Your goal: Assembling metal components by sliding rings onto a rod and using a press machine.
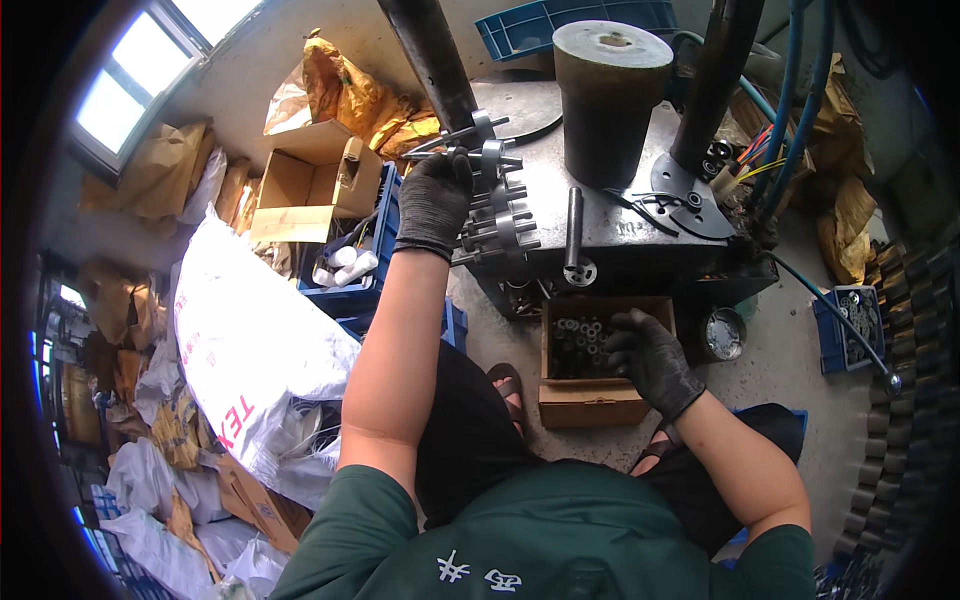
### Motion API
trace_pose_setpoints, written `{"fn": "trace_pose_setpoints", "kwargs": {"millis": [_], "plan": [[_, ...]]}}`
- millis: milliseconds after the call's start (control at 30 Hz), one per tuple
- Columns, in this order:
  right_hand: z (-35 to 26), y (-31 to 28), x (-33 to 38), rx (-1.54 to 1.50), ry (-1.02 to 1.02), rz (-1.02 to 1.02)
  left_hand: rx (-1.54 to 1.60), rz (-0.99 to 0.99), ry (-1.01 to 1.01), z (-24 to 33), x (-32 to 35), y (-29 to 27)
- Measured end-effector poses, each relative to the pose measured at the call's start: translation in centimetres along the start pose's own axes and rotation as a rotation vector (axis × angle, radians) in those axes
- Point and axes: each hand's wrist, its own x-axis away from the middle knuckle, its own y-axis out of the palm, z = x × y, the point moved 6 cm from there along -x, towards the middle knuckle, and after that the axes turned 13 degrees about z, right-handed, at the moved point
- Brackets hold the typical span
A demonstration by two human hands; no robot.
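We see the left hand (435,200) closed around a stack of pinned metal discs (495,205) at the near-left edge of the steel surface (610,215) — a grip that steadies them upright. The right hand (650,358) dips, fingers curled, into a cardboard box (590,400) of dark rings (577,340) on the floor — whether it holds one we cannot tell.

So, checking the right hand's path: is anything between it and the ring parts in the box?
Nothing visible. The right hand is already over the open cardboard box, fingers at the dark ring parts inside.
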Motion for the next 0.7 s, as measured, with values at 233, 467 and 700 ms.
{"fn": "trace_pose_setpoints", "kwargs": {"millis": [233,467,700], "plan": [[-0.6,0.6,-0.9,0.105,-0.089,0.013,1.144,0.073,-0.929,-1.0,0.9,1.7],[-2.4,2.8,-0.6,0.265,-0.244,0.024,1.095,-0.030,-0.859,0.4,1.0,1.2],[-6.7,7.1,0.8,0.861,-1.382,0.049,0.114,-0.176,0.688,12.6,6.3,2.1]]}}
